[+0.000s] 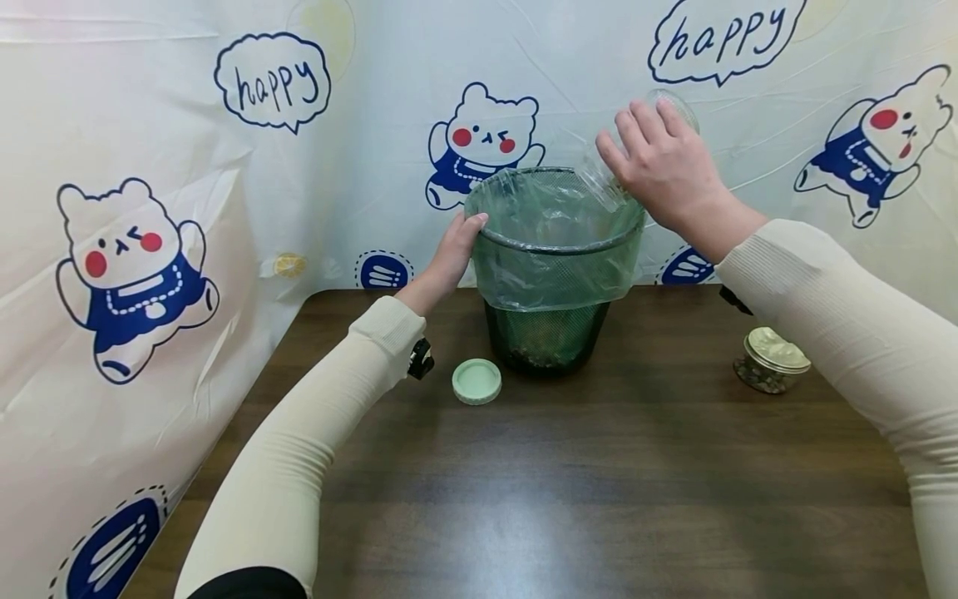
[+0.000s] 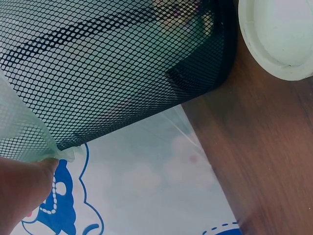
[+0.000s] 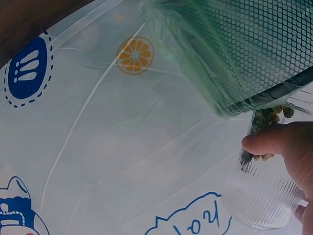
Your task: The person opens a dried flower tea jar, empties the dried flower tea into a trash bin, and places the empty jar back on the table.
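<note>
A black mesh wastebasket (image 1: pixel 550 337), lined with a translucent green plastic bag (image 1: pixel 554 279) folded over its rim, stands toward the back of the table. My left hand (image 1: pixel 451 254) grips its left rim, thumb on top of the bag. Above the right side of the rim, my right hand (image 1: pixel 666 170) holds a clear ribbed jar (image 3: pixel 259 196), tipped with its mouth toward the basket. Small brownish dried pieces (image 3: pixel 266 117) show near that mouth in the right wrist view. Dark bits lie low inside the basket, blurred by mesh and bag.
A pale green lid (image 1: pixel 476 381) lies on the brown table (image 1: pixel 524 482) just in front of the basket. Near my right forearm sits a small clear jar (image 1: pixel 771 362) with a pale top and dark contents. A printed cloth (image 1: pixel 389 166) hangs behind.
</note>
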Demonstrator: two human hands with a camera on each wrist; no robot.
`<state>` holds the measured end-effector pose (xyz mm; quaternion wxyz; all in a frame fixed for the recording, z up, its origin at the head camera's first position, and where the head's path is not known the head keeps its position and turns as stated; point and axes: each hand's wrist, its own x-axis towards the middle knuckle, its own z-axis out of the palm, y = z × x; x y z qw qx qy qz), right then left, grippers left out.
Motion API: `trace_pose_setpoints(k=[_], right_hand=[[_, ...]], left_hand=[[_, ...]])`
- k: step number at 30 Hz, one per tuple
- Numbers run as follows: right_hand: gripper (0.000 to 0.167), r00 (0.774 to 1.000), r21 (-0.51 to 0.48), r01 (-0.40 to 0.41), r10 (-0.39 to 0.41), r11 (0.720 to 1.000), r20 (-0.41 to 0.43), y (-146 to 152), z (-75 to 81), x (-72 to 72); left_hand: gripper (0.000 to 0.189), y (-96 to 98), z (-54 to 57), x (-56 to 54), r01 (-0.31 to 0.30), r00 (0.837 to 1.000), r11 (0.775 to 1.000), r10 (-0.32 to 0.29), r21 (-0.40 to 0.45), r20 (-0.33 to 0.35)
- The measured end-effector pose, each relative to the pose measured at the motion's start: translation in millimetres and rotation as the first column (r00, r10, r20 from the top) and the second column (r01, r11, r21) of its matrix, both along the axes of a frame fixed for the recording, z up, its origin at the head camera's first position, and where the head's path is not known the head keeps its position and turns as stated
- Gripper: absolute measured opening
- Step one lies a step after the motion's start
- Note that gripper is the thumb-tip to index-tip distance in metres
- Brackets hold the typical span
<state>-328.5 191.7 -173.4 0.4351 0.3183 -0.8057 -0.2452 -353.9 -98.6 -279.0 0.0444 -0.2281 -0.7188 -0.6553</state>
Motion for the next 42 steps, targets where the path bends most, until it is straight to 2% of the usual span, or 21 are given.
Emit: trace_pose_setpoints(k=[8,22,34,42], right_hand=[[0.051,1.0,0.015,0.007,-0.007,1.0,0.009,-1.0,-0.4,0.7],[0.049,0.999,0.041,-0.026,0.027,0.999,-0.034,-0.3,-0.3,0.5],[0.044,0.994,0.083,-0.077,0.083,0.994,-0.072,0.3,-1.2,-1.9],[0.035,0.973,0.105,-0.163,0.178,0.981,-0.149,0.5,-5.2,-7.7]], left_hand=[[0.05,-0.8,-0.7,-0.9,-0.007,1.0,1.0,0.007,0.001,0.005],[0.047,1.3,1.1,-0.3,-0.001,1.0,1.0,0.001,0.01,0.003],[0.047,0.8,1.3,0.3,-0.02,1.0,1.0,0.019,0.009,0.018],[0.051,-1.0,1.0,1.0,-0.014,1.0,1.0,0.015,-0.003,0.016]])
